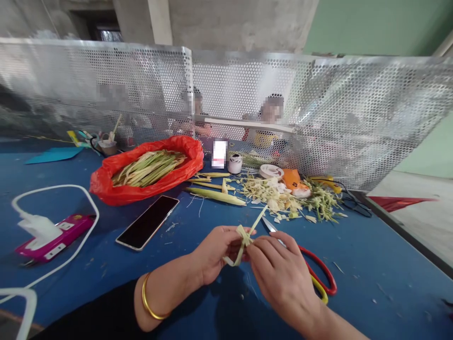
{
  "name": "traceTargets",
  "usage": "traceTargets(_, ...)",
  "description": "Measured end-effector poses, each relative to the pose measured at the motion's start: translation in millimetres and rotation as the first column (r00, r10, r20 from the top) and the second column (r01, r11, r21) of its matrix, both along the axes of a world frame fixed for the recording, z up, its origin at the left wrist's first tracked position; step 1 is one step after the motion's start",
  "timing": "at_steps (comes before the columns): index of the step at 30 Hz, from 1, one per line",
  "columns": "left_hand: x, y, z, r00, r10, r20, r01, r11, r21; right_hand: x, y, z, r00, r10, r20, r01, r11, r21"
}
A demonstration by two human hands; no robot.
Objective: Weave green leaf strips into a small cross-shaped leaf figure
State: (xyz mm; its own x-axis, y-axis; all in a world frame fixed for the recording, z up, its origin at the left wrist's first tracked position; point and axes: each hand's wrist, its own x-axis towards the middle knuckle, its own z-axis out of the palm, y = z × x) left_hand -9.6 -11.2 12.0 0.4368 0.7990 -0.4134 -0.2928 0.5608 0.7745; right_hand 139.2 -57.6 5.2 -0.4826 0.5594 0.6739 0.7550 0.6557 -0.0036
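Observation:
Between my two hands is a pale green woven leaf strip (245, 236), folded into a small knot with a loop hanging below and one end sticking up. My left hand (217, 250) pinches it from the left, a gold bangle on that wrist. From the right, the fingers of my right hand (279, 269) are closed on the knot's edge; their tips are partly hidden. Scissors (323, 271) with red and yellow handles lie under and beside my right hand, blades pointing away. Beyond my hands lies a long green leaf piece (217, 195).
A red plastic bag (148, 193) holds many leaf strips. Nearby are a phone (147, 223), a magenta power strip (58, 238) with a white cable, a leaf scrap pile (276, 196), a tape roll (271, 171) and a small jar (234, 164). A perforated metal screen (240, 80) stands behind; people sit beyond it.

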Motion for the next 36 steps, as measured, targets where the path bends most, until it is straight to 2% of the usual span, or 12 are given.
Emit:
traceTargets(5, -2.4, -0.7, 5.1, 0.991, -0.014, 0.133, 0.015, 1.0, -0.008, 4.4, 5.9, -5.9, 0.999, -0.048, 0.017, 0.047, 0.997, 0.055)
traceTargets(9, -2.5, -1.4, 3.6, 0.993, -0.018, 0.121, 0.014, 1.0, 0.027, 5.0, 6.1, -4.9, 0.997, -0.059, 0.047, 0.056, 0.997, 0.057)
traceTargets(13, -1.4, -0.5, -1.4, 0.995, 0.052, 0.081, -0.055, 0.998, 0.034, 4.3, 3.9, -2.5, 0.994, -0.056, 0.094, 0.05, 0.996, 0.069)
traceTargets(16, -0.9, -0.8, -3.9, 0.996, 0.071, 0.045, -0.074, 0.995, 0.067, 2.3, 3.0, -4.6, 0.98, -0.002, 0.201, -0.024, 0.992, 0.128)
traceTargets(19, -0.1, -3.0, -3.9, 0.998, 0.067, 0.012, -0.068, 0.992, 0.107, 0.0, 2.4, -7.5, 0.962, 0.105, 0.253, -0.139, 0.983, 0.123)
traceTargets(22, 1.0, -5.1, -2.1, 0.997, 0.065, -0.051, -0.057, 0.988, 0.144, 1.1, 3.1, -4.9, 0.991, 0.124, 0.052, -0.125, 0.992, 0.033)
traceTargets(24, 1.2, -5.2, -0.6, 0.996, 0.021, -0.087, -0.007, 0.986, 0.164, 4.5, 6.1, -0.9, 0.98, 0.042, -0.194, -0.067, 0.99, -0.124)
traceTargets(26, 0.6, -4.4, 0.3, 0.994, -0.044, -0.101, 0.061, 0.983, 0.173, 8.8, 11.4, 1.7, 0.897, -0.126, -0.424, -0.031, 0.939, -0.344)
traceTargets(29, -1.3, -2.9, 0.7, 0.989, -0.094, -0.111, 0.112, 0.98, 0.167, 13.3, 20.6, -1.1, 0.722, -0.379, -0.579, -0.091, 0.777, -0.623)
traceTargets(31, -2.2, -2.6, 0.1, 0.989, -0.09, -0.118, 0.109, 0.98, 0.168, 13.2, 24.9, -6.2, 0.656, -0.453, -0.604, -0.166, 0.694, -0.701)
traceTargets(32, -2.3, -2.7, -0.4, 0.989, -0.084, -0.121, 0.105, 0.979, 0.172, 12.3, 26.2, -8.8, 0.639, -0.466, -0.612, -0.194, 0.672, -0.715)
traceTargets(36, -1.4, -3.1, -2.5, 0.989, -0.015, -0.149, 0.043, 0.982, 0.183, 9.1, 28.2, -14.4, 0.614, -0.475, -0.63, -0.258, 0.634, -0.729)
